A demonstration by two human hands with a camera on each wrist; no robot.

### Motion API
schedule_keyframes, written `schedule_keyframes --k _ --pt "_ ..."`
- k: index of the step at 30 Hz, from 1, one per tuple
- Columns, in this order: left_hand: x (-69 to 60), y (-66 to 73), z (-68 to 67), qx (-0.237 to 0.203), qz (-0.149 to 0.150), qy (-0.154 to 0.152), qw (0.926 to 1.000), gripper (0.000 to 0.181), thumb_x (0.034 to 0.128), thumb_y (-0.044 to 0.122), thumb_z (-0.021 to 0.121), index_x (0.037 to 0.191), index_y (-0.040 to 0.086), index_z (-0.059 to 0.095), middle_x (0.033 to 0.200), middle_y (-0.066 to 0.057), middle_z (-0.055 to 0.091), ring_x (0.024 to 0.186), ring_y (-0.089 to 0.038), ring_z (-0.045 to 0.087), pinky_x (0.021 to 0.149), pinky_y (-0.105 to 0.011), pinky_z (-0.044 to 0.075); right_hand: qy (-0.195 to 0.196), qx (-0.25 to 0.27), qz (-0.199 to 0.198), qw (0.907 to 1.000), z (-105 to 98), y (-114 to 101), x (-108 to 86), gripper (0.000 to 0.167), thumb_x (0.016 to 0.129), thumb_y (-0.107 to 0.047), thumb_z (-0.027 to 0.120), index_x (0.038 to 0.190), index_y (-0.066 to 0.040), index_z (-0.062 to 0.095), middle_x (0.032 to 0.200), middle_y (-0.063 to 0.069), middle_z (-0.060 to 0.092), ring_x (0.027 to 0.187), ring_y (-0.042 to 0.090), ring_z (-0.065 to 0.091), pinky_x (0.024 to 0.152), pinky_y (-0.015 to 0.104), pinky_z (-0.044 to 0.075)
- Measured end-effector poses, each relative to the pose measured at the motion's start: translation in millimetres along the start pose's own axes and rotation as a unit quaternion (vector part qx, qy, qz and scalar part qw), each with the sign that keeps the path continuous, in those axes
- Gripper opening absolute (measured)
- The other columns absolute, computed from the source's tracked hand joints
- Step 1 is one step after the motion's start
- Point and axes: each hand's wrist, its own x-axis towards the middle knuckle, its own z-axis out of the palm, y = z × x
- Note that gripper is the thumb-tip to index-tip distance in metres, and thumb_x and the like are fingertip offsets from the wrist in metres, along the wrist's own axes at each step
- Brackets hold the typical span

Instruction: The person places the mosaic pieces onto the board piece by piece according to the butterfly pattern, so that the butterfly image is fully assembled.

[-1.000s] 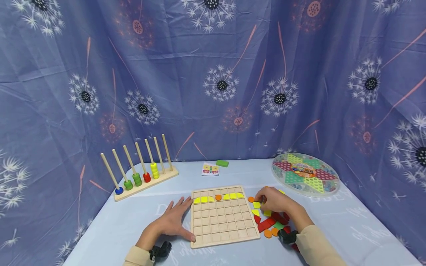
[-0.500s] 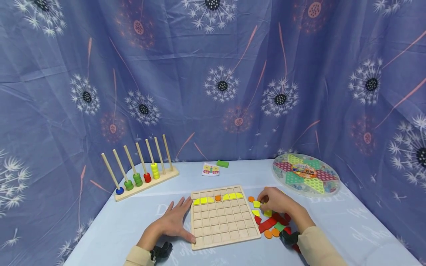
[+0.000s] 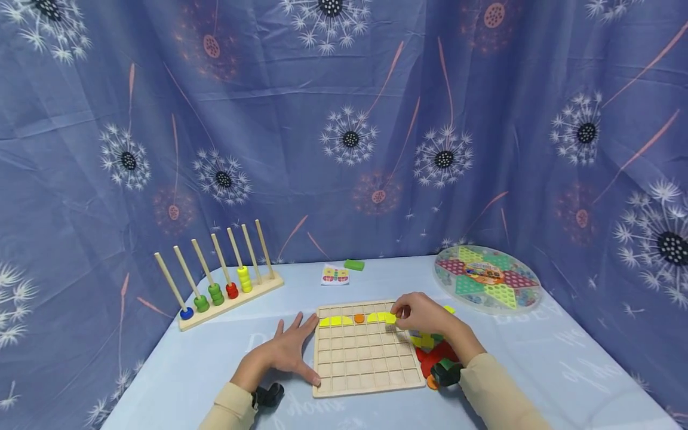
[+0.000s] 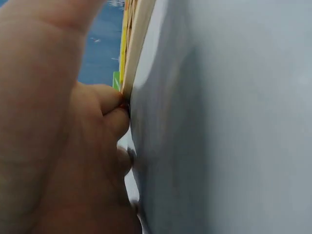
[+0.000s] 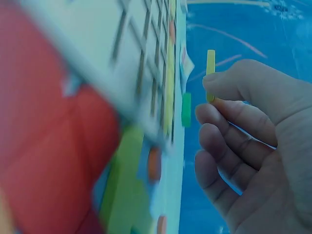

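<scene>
A wooden grid board (image 3: pixel 365 364) lies on the table. Yellow pieces (image 3: pixel 335 321) and an orange disc (image 3: pixel 359 319) fill part of its second row. My left hand (image 3: pixel 292 351) is spread along the board's left side, thumb at the near corner and fingertips by the upper edge. Over the board's upper right, my right hand (image 3: pixel 424 313) pinches a yellow tile (image 5: pixel 210 61) between thumb and index finger. In the right wrist view the tile stands on edge, clear of the board; its other fingers curl loosely.
Loose red pieces (image 3: pixel 436 356), yellow, green and orange ones lie right of the board, partly under the right forearm. Behind stand a butterfly picture card (image 3: pixel 335 275) and a green block (image 3: pixel 354 265). A bead-peg rack (image 3: pixel 231 303) is back left, a round Chinese checkers board (image 3: pixel 486 279) back right.
My right hand has moved left from the loose pieces to above the board's upper right, carrying the yellow tile. My left hand stays at the board's left side. The head view has shifted slightly.
</scene>
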Motion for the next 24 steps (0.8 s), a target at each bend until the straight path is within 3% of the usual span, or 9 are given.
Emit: schedule_keyframes --k 6,13,19,24 --pt "9.8 3.6 0.9 -0.001 0.023 -0.007 0.9997 0.136 0.0518 0.076 0.076 0.155 0.010 0.017 0.160 -0.006 0.014 0.145 -0.034 0.001 0.108 -0.064 -0.005 -0.021 0.007 -0.017 0.9996 10.8 -24.6 18.1 0.021 0.086 -0.018 0.069 0.106 -0.013 0.071 0.097 -0.002 0.064 0.080 0.013 0.057 0.068 0.032 0.051" --pt "10.3 5.1 4.8 -0.003 0.022 0.004 0.9998 0.135 0.0534 0.077 0.075 0.155 0.010 0.016 0.160 -0.006 0.012 0.145 -0.033 0.002 0.108 -0.064 -0.005 -0.026 -0.006 -0.048 0.9985 44.3 -49.7 54.5 0.019 0.082 -0.011 0.070 0.101 -0.010 0.073 0.084 -0.009 0.064 0.073 0.007 0.058 0.067 0.026 0.051" --pt "10.8 4.9 4.9 -0.013 0.028 -0.002 0.9995 0.132 0.0562 0.075 0.075 0.155 0.012 0.015 0.160 -0.005 0.011 0.145 -0.032 0.001 0.108 -0.064 -0.006 -0.014 -0.013 -0.031 0.9993 72.0 -64.6 75.0 0.017 0.078 -0.013 0.073 0.095 -0.013 0.073 0.077 -0.013 0.062 0.070 0.007 0.057 0.066 0.024 0.050" --pt "10.8 4.8 4.9 -0.012 0.023 0.002 0.9997 0.132 0.0556 0.075 0.075 0.155 0.011 0.016 0.160 -0.005 0.013 0.145 -0.032 0.002 0.108 -0.064 -0.005 -0.008 -0.050 -0.006 0.9987 86.8 -70.6 83.7 0.017 0.075 -0.014 0.075 0.092 -0.016 0.072 0.073 -0.012 0.059 0.068 0.007 0.054 0.065 0.024 0.047"
